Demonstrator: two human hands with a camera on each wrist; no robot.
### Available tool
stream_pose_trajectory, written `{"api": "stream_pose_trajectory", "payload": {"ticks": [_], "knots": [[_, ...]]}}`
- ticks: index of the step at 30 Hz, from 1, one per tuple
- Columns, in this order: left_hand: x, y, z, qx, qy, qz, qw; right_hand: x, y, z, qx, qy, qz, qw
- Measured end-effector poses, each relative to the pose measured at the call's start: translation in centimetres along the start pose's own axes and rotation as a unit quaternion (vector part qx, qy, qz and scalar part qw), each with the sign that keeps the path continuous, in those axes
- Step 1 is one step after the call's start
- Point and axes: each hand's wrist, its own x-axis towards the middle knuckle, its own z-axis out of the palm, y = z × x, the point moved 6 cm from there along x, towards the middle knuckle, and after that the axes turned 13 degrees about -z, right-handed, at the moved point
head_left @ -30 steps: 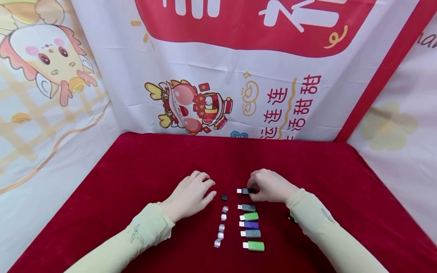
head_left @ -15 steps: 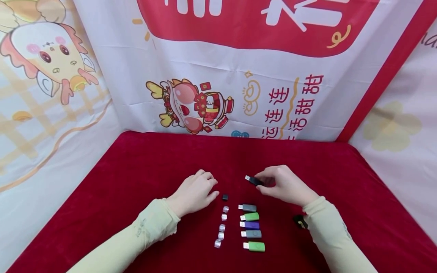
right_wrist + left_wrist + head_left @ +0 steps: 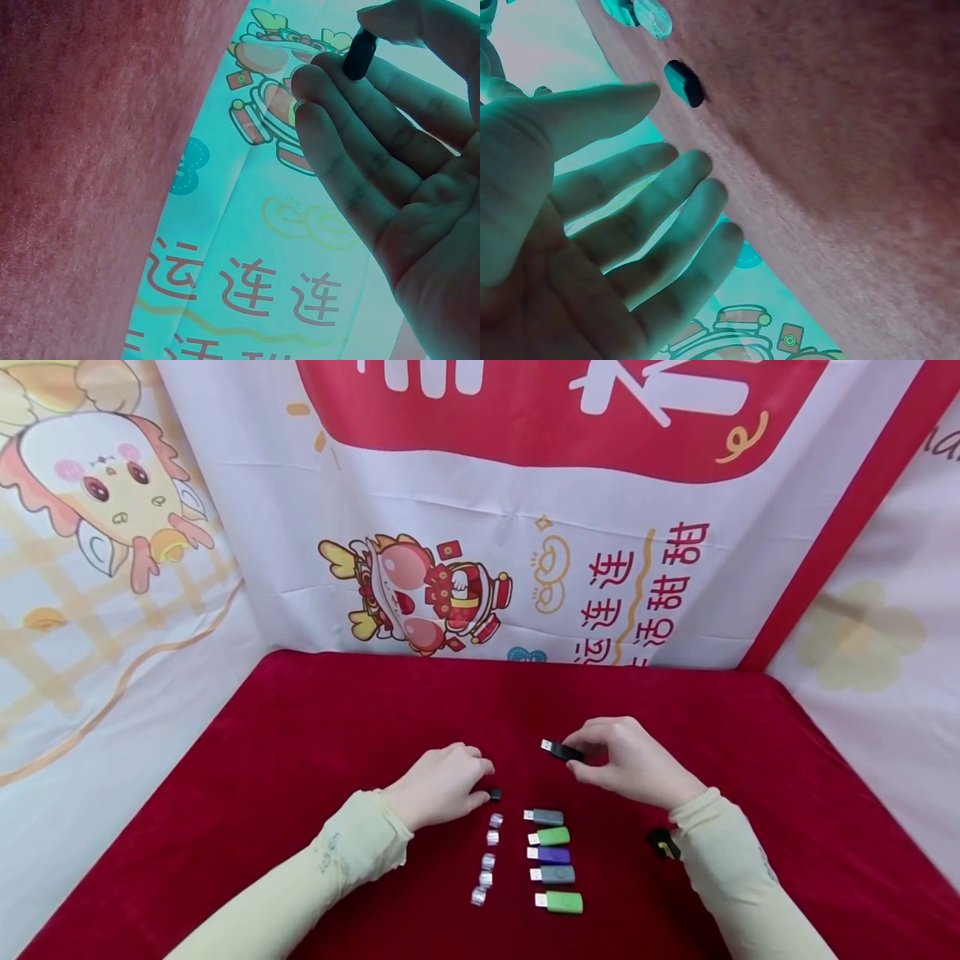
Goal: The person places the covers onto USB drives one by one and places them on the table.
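Observation:
Between thumb and fingers my right hand [image 3: 626, 762] pinches a black USB stick [image 3: 561, 750], its bare metal plug pointing left, raised above the red cloth. In the right wrist view the black body of the stick [image 3: 361, 56] shows at the thumb tip. My left hand [image 3: 441, 785] hovers low over the cloth, fingers relaxed, the thumb tip right by a small black cap [image 3: 495, 794]. In the left wrist view a gap separates the thumb from the cap [image 3: 684, 83], and the fingers [image 3: 697, 161] hold nothing.
Below the hands lies a column of several USB sticks, among them a grey one [image 3: 547, 817] and a purple one [image 3: 552, 855]. To their left runs a column of clear caps [image 3: 487, 862]. A black-and-yellow object [image 3: 662, 843] lies beside the right sleeve. Printed curtains [image 3: 450, 502] stand behind the table.
My right hand has lifted the black USB stick off the cloth and carried it up and to the right. My left hand has moved right, toward the black cap.

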Motion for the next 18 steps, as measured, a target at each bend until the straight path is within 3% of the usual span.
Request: {"api": "stream_pose_trajectory", "payload": {"ticks": [18], "knots": [[1.0,1.3,1.2,-0.008,-0.010,0.024,0.9996,-0.2,0.0,0.2,-0.009,-0.004,0.018,0.9998]]}}
